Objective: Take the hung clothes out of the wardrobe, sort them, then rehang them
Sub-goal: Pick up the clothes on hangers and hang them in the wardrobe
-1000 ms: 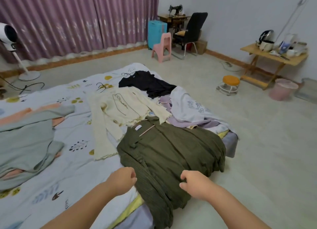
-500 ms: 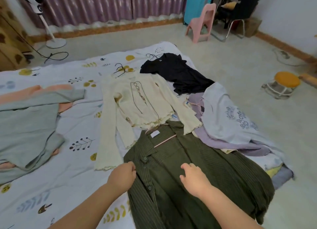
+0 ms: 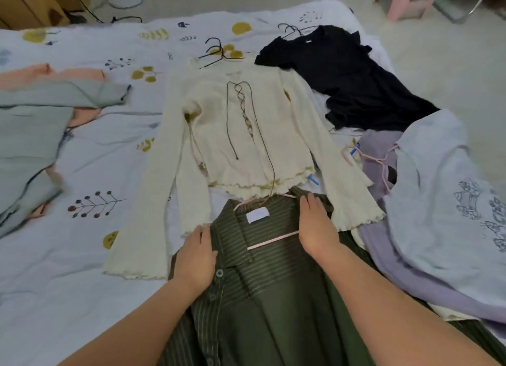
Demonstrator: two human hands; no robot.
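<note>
Green striped cloth lies nearest: the shirt (image 3: pixel 262 297) is spread on the bed (image 3: pixel 82 270) with a pink hanger (image 3: pixel 273 239) showing inside its collar. The left hand (image 3: pixel 195 259) rests on the collar's left edge, fingers together and flat, pinching nothing visible; the right hand (image 3: pixel 317 226) lies on the right shoulder over the hanger's end, fingers straight and close. The step looks like smoothing the shirt square on its hanger. To do it well, press both shoulders outward evenly so the collar sits centred over the hook, and keep the hem off the cream top (image 3: pixel 246 135) just beyond. Farther off lie the black top (image 3: pixel 356 78), a lilac heap (image 3: pixel 438 201) to the right, and grey garments (image 3: pixel 30 135) to the left.
</note>
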